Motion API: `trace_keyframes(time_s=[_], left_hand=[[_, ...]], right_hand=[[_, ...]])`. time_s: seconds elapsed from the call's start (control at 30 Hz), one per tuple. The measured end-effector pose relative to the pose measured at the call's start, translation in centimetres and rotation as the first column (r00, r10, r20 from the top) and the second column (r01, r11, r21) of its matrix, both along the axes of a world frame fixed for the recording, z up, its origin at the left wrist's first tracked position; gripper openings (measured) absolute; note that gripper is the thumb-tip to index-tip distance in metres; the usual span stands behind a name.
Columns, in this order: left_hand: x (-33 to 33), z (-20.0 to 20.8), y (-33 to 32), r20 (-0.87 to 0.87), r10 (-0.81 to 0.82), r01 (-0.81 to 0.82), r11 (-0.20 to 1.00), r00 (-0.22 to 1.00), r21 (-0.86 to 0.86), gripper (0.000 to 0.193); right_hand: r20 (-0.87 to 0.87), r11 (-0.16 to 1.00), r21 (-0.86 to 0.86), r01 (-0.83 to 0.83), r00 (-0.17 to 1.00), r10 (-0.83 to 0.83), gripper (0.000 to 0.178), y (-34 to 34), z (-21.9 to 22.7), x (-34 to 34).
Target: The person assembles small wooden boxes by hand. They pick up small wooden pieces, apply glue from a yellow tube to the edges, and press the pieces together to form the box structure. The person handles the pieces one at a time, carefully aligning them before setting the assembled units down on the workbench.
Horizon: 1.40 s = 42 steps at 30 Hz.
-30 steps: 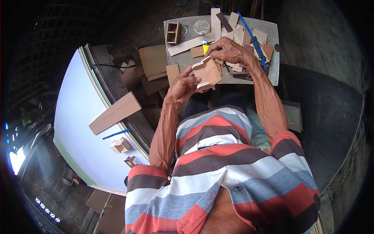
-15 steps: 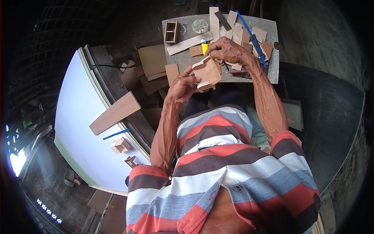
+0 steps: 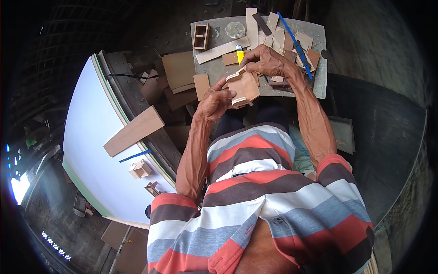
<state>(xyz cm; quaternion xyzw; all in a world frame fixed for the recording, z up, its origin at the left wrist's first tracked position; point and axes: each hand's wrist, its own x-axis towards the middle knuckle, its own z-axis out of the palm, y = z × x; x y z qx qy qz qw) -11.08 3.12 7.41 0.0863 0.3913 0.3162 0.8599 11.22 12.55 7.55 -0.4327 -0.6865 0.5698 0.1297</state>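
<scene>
My left hand [image 3: 215, 101] grips a small wooden panel [image 3: 245, 86] by its left side, thumb on top, above the near edge of the worktable. Narrow pale wooden strips [image 3: 239, 101] lie along two of the panel's sides. My right hand [image 3: 265, 61] is bent over the far corner of the panel, thumb and fingers pinched there on the end of a strip; the fingertips are partly hidden. Just left of my right fingers, a yellow utility knife [image 3: 240, 54] lies on the table beside a flat wooden piece [image 3: 230, 59].
The worktable [image 3: 211, 68] bears wood offcuts [image 3: 276, 39], a blue hacksaw-like tool [image 3: 296, 44], a clear dish [image 3: 235, 30] and a two-compartment wooden box [image 3: 200, 36]. At left, a white board [image 3: 96, 132] carries a wooden plank [image 3: 133, 131], a blue strip [image 3: 135, 156] and a small wooden box [image 3: 140, 169].
Both hands stay almost in place with the panel between them. The right fingers shift very slightly at the panel's far corner; the view itself moves a little.
</scene>
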Motion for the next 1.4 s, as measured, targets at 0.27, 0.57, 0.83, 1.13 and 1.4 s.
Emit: trace_keyframes(time_s=[0.27,0.57,0.83,1.13,1.4], left_hand=[[-0.8,-2.6,-0.5,-0.169,0.070,-0.071,0.997,0.983,-0.002,0.071],[-2.5,-8.8,1.3,-0.583,0.030,0.024,0.996,0.812,0.086,0.081],[-3.1,-12.9,2.4,-0.677,0.095,0.035,0.984,0.730,0.177,0.089],[-3.5,-16.1,2.3,-0.794,0.213,0.033,0.959,0.570,0.282,0.084],[-3.0,-14.3,2.3,-0.829,0.241,0.007,0.959,0.505,0.283,0.083]], right_hand=[[0.044,0.977,-0.002,0.215,0.976,-0.214,0.025,-1.1,-2.3,-0.2],[0.190,0.883,-0.036,0.468,0.871,-0.453,0.027,-3.8,-5.1,0.5],[0.144,0.800,-0.120,0.587,0.808,-0.571,0.024,-5.3,-8.4,0.7],[0.140,0.726,-0.296,0.620,0.780,-0.609,0.024,-7.1,-7.3,-0.4],[0.058,0.647,-0.379,0.661,0.715,-0.696,0.028,-8.0,-7.3,-1.3]])
